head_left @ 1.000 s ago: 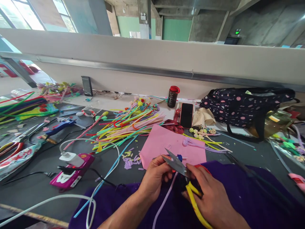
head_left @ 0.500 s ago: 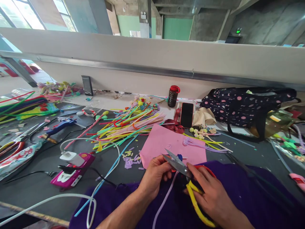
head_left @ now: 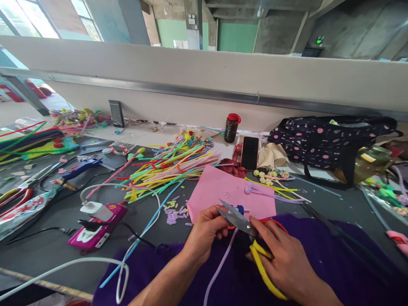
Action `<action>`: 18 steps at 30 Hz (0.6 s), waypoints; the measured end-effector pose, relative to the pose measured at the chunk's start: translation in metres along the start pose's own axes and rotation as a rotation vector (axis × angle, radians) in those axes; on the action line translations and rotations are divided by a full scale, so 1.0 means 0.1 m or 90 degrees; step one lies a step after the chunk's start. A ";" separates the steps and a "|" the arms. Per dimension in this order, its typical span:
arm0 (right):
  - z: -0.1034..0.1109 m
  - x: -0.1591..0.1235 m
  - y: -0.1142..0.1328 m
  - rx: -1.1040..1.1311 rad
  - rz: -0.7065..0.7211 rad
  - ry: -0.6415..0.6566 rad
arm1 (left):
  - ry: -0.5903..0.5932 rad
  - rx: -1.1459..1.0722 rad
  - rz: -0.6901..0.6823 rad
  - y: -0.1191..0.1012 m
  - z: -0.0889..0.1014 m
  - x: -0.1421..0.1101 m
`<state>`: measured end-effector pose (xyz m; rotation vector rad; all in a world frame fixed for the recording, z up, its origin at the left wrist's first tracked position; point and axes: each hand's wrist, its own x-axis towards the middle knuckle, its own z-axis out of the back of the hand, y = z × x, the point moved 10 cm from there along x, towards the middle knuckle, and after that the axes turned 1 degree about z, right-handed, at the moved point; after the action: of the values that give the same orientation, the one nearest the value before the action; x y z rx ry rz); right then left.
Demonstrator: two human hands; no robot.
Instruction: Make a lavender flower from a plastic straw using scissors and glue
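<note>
My right hand (head_left: 283,255) grips scissors (head_left: 237,220) with a yellow and a red handle. Their blades point up and left, a little apart at the tips. Close to the blade tips, my left hand (head_left: 205,233) is closed in a pinch, thumb against fingers. A lilac pipe cleaner (head_left: 219,270) hangs from beside these fingertips over the purple cloth (head_left: 242,276); its upper end is hidden behind the blades and fingers. Just beyond lies a pink sheet (head_left: 213,191) with a bundle of lilac stems (head_left: 255,191) on it. Short cut lilac and yellow pieces (head_left: 172,216) lie to its left.
A pile of coloured pipe cleaners (head_left: 172,170) lies mid-table. At left are a magenta power strip (head_left: 97,229) with cables, a blue glue gun (head_left: 79,169) and other scissors (head_left: 35,178). A phone (head_left: 250,153), a bottle (head_left: 231,128) and a patterned bag (head_left: 321,144) stand behind.
Both hands stay almost in place. The scissors have shifted very slightly, their blade tips a touch to the left.
</note>
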<state>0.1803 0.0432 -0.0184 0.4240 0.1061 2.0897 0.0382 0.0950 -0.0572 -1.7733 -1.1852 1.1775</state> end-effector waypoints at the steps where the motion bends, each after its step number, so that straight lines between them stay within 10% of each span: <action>1: 0.02 0.01 0.01 -0.006 0.002 -0.006 | -0.003 -0.010 -0.002 0.00 0.01 0.00; 18: -0.08 -0.02 -0.08 0.080 0.003 0.049 | 0.001 -0.028 0.003 -0.02 0.01 0.00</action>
<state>0.1847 0.0466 -0.0281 0.4207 0.2835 2.1119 0.0369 0.0955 -0.0551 -1.8103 -1.2158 1.1594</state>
